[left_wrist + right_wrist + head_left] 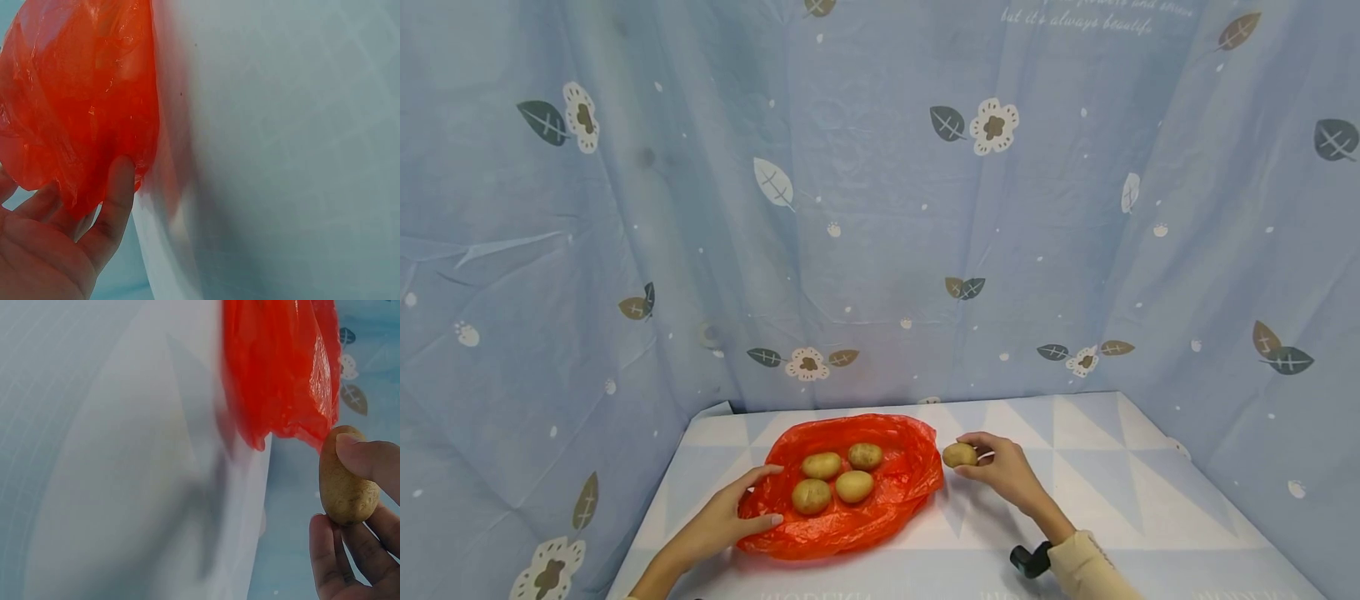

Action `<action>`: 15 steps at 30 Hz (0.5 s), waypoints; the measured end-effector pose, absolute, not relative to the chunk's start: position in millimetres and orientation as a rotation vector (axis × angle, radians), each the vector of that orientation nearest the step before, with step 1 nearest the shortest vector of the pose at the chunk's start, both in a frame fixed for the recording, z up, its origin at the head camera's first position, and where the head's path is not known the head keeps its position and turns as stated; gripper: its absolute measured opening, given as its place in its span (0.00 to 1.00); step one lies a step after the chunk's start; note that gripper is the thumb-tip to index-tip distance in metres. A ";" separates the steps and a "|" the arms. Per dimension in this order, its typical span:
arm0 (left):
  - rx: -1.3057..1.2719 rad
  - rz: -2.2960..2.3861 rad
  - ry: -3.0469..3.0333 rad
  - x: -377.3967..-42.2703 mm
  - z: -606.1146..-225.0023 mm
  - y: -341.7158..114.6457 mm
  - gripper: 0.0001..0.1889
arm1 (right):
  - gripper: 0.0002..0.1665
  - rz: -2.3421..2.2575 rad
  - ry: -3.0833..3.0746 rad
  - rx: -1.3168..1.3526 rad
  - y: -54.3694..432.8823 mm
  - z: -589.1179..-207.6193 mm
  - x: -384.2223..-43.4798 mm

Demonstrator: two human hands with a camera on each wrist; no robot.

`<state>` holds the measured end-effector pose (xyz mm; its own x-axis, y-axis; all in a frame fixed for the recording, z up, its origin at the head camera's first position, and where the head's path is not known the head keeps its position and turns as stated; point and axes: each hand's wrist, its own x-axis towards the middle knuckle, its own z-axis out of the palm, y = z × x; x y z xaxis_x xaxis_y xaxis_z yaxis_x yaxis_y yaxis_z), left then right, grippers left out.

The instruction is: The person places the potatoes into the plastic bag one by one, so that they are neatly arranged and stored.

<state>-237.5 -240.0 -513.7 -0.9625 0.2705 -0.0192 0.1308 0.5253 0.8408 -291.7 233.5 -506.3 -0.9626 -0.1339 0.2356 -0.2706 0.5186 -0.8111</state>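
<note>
A red plastic bag (880, 517) lies spread open on the table with several potatoes (812, 497) inside it. At its left side my left hand (724, 518) holds the bag, thumb at the near side and fingers at the far side. The left wrist view shows the thumb (117, 194) against the red plastic. Just beyond the bag's right rim, my right hand (1000, 471) pinches one more potato (347, 481) between thumb and fingers. That potato is held above the table, close to the bag's edge.
The table (1120, 500) has a white and pale blue triangle-patterned cover. A blue curtain (880, 250) with leaf and flower prints hangs behind it and along both sides. Near the right sleeve (1086, 562) is a small black object (1030, 561).
</note>
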 end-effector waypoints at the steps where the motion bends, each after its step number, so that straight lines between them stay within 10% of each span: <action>1: 0.349 1.425 2.608 -237.6 -513.8 -240.2 0.38 | 0.28 1.433 -2.606 0.360 232.3 -506.0 -291.7; 15: 0.352 1.423 2.606 -236.9 -512.6 -238.6 0.38 | 0.26 1.476 -2.613 0.466 208.0 -503.8 -291.0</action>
<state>-236.9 -238.6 -512.6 -0.9609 0.2762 -0.0202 0.1324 0.5221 0.8425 -291.0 208.0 -503.8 -0.9477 -0.2123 0.2383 -0.3138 0.4821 -0.8180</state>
